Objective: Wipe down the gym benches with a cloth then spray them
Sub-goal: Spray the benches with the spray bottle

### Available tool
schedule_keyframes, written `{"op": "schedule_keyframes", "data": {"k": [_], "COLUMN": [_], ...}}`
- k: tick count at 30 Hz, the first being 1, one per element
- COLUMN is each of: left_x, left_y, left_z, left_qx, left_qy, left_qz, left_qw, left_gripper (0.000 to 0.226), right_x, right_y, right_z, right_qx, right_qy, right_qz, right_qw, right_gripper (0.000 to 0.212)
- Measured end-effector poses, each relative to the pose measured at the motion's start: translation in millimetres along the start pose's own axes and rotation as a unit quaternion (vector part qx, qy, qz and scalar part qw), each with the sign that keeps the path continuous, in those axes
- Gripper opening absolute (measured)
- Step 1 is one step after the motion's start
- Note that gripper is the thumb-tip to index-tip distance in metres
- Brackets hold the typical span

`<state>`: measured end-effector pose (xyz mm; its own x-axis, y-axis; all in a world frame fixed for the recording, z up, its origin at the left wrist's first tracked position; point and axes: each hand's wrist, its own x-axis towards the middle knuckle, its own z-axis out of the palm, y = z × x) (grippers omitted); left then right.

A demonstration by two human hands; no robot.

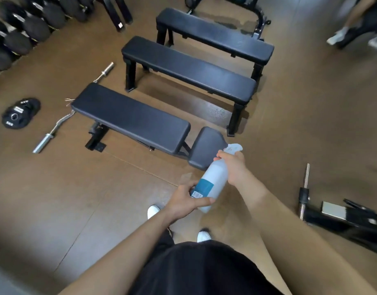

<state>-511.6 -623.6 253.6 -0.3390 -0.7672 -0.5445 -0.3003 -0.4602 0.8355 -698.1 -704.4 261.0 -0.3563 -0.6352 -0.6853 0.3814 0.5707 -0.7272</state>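
While weight plates (pixel 20 113) and a bent bar (pixel 55 126) lie on the floor (pixel 98 188) at the left, three black benches stand side by side: the near bench (pixel 130 118), the middle bench (pixel 187 69) and the far bench (pixel 213 33). Nearer, the left hand (pixel 187 199) curls round the base of the white spray bottle (pixel 213 182) — likely to steady it — and the right hand (pixel 234 165) grips its neck just under the trigger head. The nozzle tilts toward the near bench's small pad, just beyond. No cloth shows, so spraying seems the step in hand.
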Motion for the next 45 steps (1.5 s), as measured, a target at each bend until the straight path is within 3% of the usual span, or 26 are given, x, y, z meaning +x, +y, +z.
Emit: {"op": "schedule_keyframes", "data": {"k": [3, 5, 7, 11, 18, 24, 30, 36, 45], "left_x": [15.3, 25.0, 33.2, 36.1, 42.5, 63.9, 101.0, 142.7, 174.9], "left_y": [-3.5, -5.5, -7.0, -8.3, -9.3, -0.4, 13.3, 32.6, 40.9], "left_z": [-29.3, -46.5, -62.8, -102.5, -188.2, -265.7, -339.3, -424.1, -503.1], "left_qx": [-0.011, -0.007, -0.004, -0.002, -0.062, -0.079, -0.075, -0.064, -0.062], "left_qy": [-0.031, -0.046, -0.060, -0.055, 0.010, 0.061, 0.107, 0.139, 0.235], "left_qz": [-0.017, -0.015, -0.015, -0.004, -0.020, -0.038, -0.059, -0.088, -0.120], "left_qw": [0.999, 0.999, 0.998, 0.998, 0.998, 0.994, 0.990, 0.984, 0.962], "left_gripper": [0.060, 0.068, 0.075, 0.058, 0.069, 0.056, 0.059, 0.047, 0.061], "right_x": [4.3, 8.4, 10.3, 12.6, 31.2, 49.7, 77.3, 112.0, 132.9], "right_y": [2.2, 2.6, 0.4, -4.0, -10.7, -16.8, -35.6, -53.3, -70.5], "right_z": [20.7, 34.8, 51.0, 101.6, 223.8, 324.9, 423.8, 526.9, 637.4], "right_qx": [0.006, -0.003, -0.023, -0.081, -0.156, -0.192, -0.239, -0.309, -0.366], "right_qy": [0.012, 0.006, 0.024, 0.037, -0.029, -0.078, -0.141, -0.194, -0.270], "right_qz": [0.004, -0.005, -0.010, -0.034, -0.059, -0.074, -0.115, -0.089, -0.090], "right_qw": [1.000, 1.000, 0.999, 0.995, 0.986, 0.975, 0.954, 0.927, 0.886], "right_gripper": [0.018, 0.027, 0.019, 0.009, 0.016, 0.029, 0.029, 0.036, 0.025]}}
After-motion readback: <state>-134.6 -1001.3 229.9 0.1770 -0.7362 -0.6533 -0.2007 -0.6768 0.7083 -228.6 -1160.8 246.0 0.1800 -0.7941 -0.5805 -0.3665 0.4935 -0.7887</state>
